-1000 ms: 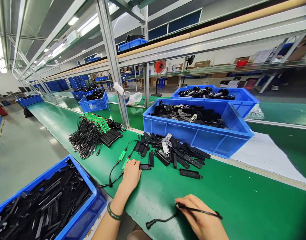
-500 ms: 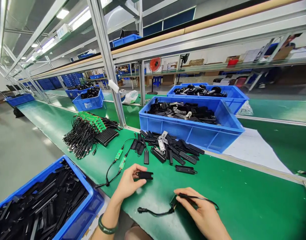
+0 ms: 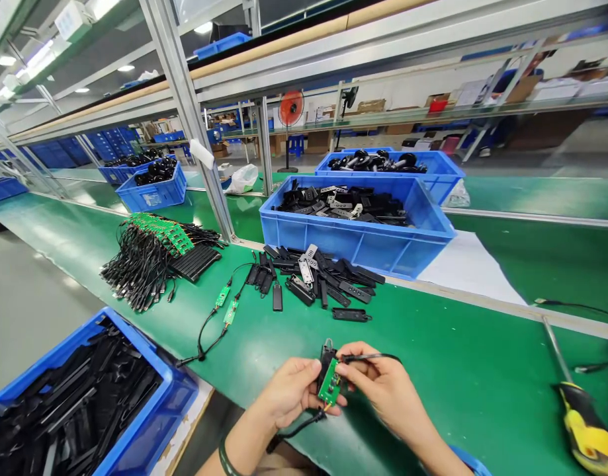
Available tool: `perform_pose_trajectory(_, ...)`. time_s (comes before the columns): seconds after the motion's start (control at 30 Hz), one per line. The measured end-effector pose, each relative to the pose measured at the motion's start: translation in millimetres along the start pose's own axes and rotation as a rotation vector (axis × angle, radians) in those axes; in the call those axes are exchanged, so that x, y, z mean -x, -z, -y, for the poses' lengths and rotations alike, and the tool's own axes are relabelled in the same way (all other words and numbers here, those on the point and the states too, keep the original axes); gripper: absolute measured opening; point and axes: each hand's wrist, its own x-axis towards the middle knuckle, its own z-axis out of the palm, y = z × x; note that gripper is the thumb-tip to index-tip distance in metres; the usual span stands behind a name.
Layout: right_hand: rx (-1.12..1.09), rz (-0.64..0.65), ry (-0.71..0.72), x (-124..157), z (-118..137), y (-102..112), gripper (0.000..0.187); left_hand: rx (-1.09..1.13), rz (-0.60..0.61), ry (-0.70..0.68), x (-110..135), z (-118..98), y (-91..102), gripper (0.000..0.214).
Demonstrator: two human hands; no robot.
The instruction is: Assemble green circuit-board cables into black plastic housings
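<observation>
My left hand (image 3: 291, 390) and my right hand (image 3: 386, 390) meet low in the middle of the view over the green belt. Between their fingertips is a small green circuit board (image 3: 329, 389) lying against a black plastic shell (image 3: 325, 360). The left fingers grip the shell from the left. The right fingers pinch the board and its thin black cable (image 3: 370, 357), whose other end hangs below the hands. Just beyond lies a pile of black shells (image 3: 323, 281) and two more wired green boards (image 3: 226, 304).
A blue bin of black parts (image 3: 356, 241) stands behind the pile, another blue bin (image 3: 435, 173) further back. A bundle of cabled boards (image 3: 149, 254) lies at left. A blue crate of black strips (image 3: 149, 423) sits bottom left. A yellow-handled screwdriver (image 3: 579, 423) lies at right.
The left hand picked a black shell off the belt and carried it to the right hand. The right hand lifted the cabled board up to it. The view tilted down and right.
</observation>
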Motion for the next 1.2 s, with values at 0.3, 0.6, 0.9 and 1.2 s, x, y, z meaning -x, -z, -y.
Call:
perform_pose_trajectory(0.3,0.331,-0.112,0.403,0,-5,6,0.015,0.046,-0.099,0.033,0,5,-10.1,0.062)
perform_pose_trajectory(0.6,0.427,-0.122,0.57,2,-5,11,0.013,-0.041,-0.15,-0.017,0,5,-14.2,0.064)
perform_pose_trajectory(0.9,0.537,-0.081,0.637,13,-5,10,0.011,0.04,-0.179,-0.019,-1,12,-12.3,0.063)
perform_pose_trajectory(1.2,0.521,-0.182,0.407,-1,-13,7,0.023,-0.013,-0.207,-0.072,-1,17,-20.0,0.064)
